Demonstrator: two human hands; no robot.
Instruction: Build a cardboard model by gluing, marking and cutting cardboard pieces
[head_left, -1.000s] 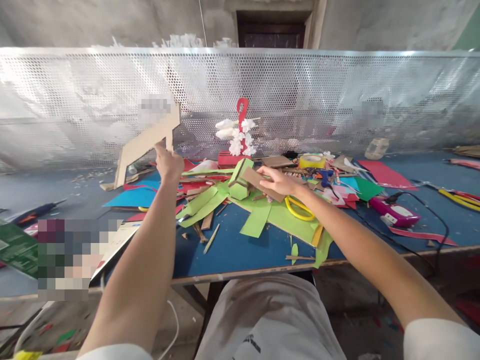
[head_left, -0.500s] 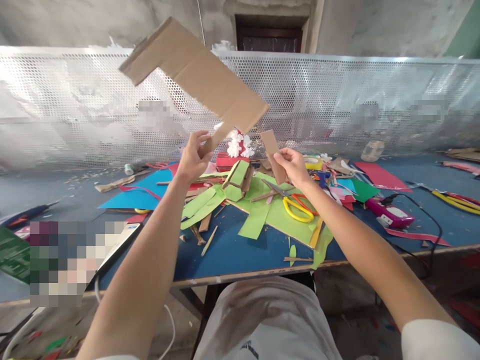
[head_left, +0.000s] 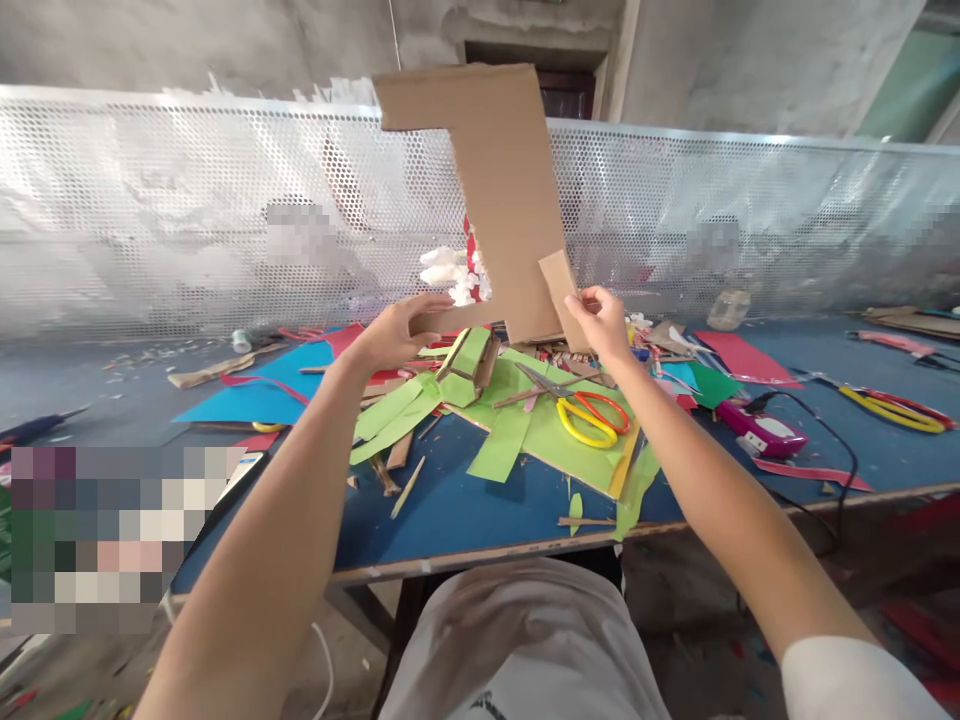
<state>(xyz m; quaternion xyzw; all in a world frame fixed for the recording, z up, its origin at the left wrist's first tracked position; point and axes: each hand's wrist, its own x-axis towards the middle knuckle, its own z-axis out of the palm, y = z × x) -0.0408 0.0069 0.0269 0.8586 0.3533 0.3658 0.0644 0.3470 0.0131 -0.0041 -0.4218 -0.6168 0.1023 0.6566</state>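
Note:
My left hand (head_left: pixel 401 330) grips a narrow arm of a large brown cardboard piece (head_left: pixel 506 190). That piece stands up in the air above the table, its top bent over to the left. Between the fingers and thumb of my right hand (head_left: pixel 602 318) is a small cardboard strip (head_left: pixel 561 290), overlapping the lower right edge of the large piece; whether they touch I cannot tell. Below lie a green paper-covered cardboard form (head_left: pixel 466 362), green paper sheets (head_left: pixel 504 445) and scissors (head_left: pixel 589 418) with yellow and orange handles.
The blue table (head_left: pixel 442 510) holds blue paper (head_left: pixel 247 385), red paper (head_left: pixel 742 358), a purple device (head_left: pixel 763 430) with a black cord, pliers (head_left: pixel 892 405) and a clear jar (head_left: pixel 727 310). A perforated metal panel (head_left: pixel 225 220) runs along the back.
My left hand has turned the large cardboard piece from a slant to nearly upright and brought it lower. Its lower right edge is now behind the strip in my right hand.

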